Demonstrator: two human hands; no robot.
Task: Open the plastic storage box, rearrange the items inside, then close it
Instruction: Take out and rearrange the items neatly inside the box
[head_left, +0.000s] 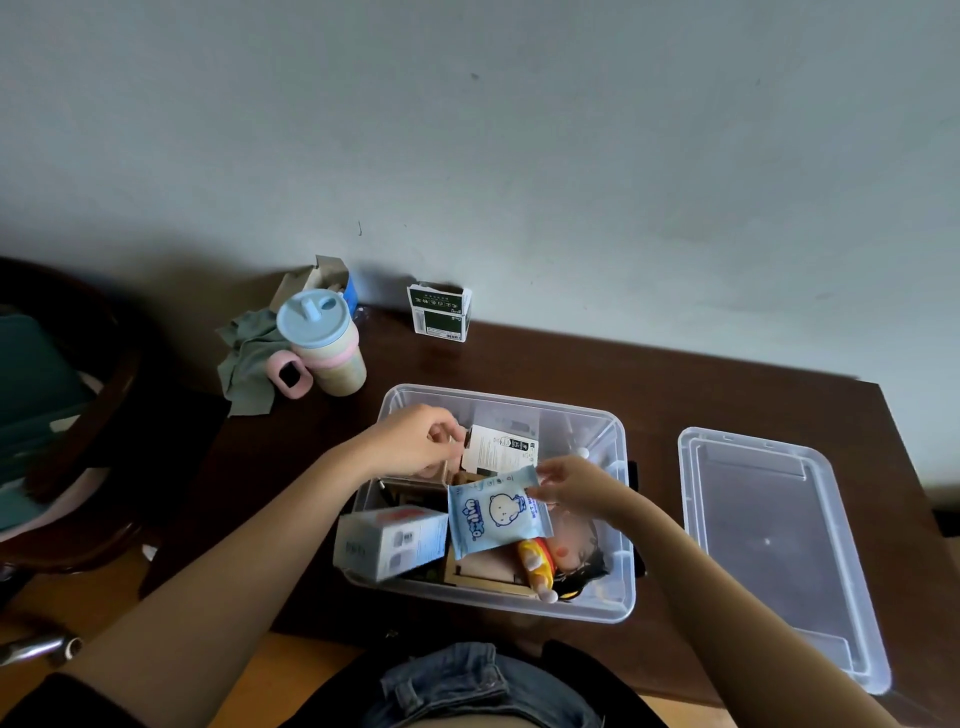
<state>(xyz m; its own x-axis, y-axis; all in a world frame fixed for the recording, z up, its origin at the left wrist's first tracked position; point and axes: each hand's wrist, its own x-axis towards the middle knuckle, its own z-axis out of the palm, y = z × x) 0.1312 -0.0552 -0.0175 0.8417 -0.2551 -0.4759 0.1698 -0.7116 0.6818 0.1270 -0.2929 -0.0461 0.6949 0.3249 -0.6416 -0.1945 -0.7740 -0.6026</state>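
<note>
The clear plastic storage box (615, 605) stands open on the dark wooden table, its lid (779, 551) lying flat to its right. My right hand (576, 486) pinches the top right corner of a blue wet-wipes pack (493, 512) above the box. My left hand (415, 441) hovers over the box's back left part with curled fingers, next to a white printed card box (501, 449); whether it holds that is unclear. Inside lie a white carton (389, 540), a doll (561, 561) and a wooden piece (488, 577).
Behind the box to the left stand a cup with a blue lid (324, 340), a pink item (288, 374), a grey-green cloth (247, 364) and an open cardboard box (322, 275). A green-and-white carton (439, 312) stands by the wall. A chair (62, 415) is at the left.
</note>
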